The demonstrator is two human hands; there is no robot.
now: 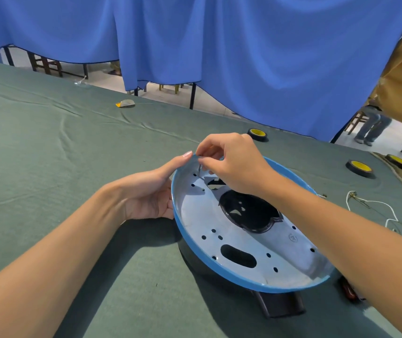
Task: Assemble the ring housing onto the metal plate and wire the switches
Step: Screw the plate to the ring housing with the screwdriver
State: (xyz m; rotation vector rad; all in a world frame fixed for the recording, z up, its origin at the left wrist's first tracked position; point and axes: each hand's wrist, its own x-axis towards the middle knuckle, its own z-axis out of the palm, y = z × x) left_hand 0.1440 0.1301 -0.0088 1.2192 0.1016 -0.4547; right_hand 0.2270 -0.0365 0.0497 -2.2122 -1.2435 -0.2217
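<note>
Across the whole near field, wrinkled green cloth (48,167) over a table. Behind the far edge, a hanging blue curtain (243,57).

Right of centre and near, a blue ring housing (219,268) set around a round metal plate (200,215), tilted with its far-left side raised. Plate pierced with small holes and one oval slot. At its middle, a black round insert (251,211). Under the near rim, a black base (280,303) jutting out.

At the housing's left rim, left hand (151,193): index finger laid along the top edge, other fingers curled against the outer wall, steadying it.

Over the plate's far-left part, right hand (229,162): thumb and forefinger pinched narrow on a small metal screw (199,168), held upright, tip just above a hole; remaining fingers loosely bent.

Far right on the cloth, three black-and-yellow tape rolls (359,167), well apart from the housing. Near them, a looping white wire (375,206). Far left of centre, a small yellow-grey scrap (125,103).
</note>
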